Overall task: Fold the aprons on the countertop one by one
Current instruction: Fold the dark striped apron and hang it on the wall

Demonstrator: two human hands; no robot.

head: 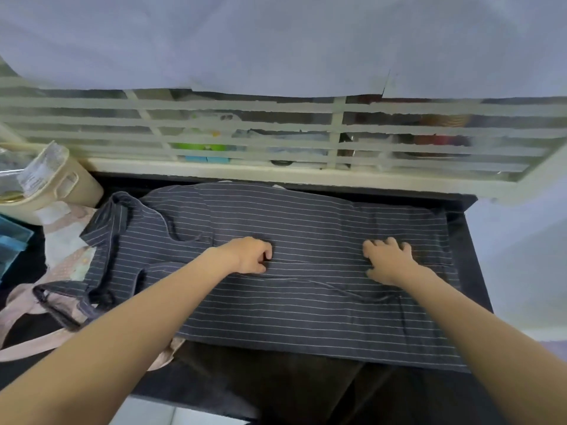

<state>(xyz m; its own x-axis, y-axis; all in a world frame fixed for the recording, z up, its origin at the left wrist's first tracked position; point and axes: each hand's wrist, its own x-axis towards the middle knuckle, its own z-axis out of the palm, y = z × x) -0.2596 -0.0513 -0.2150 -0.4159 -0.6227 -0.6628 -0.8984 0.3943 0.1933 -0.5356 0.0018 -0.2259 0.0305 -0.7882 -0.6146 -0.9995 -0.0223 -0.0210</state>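
Note:
A dark navy apron (306,302) with thin white stripes lies spread flat across the black countertop (472,240), its bib and straps bunched at the left. My left hand (251,256) is on the middle of the apron, fingers curled, pinching a bit of the fabric where a strap ends. My right hand (389,260) rests on the cloth further right, fingers spread and slightly bent, pressing it down. A pink patterned apron (67,240) lies partly under the striped one at the left, its pink straps trailing toward the front edge.
A beige plastic basket (61,185) with packets stands at the back left, and a blue item (12,240) sits at the left edge. Behind the counter runs a louvred window (276,139). The striped apron's near edge hangs over the counter front.

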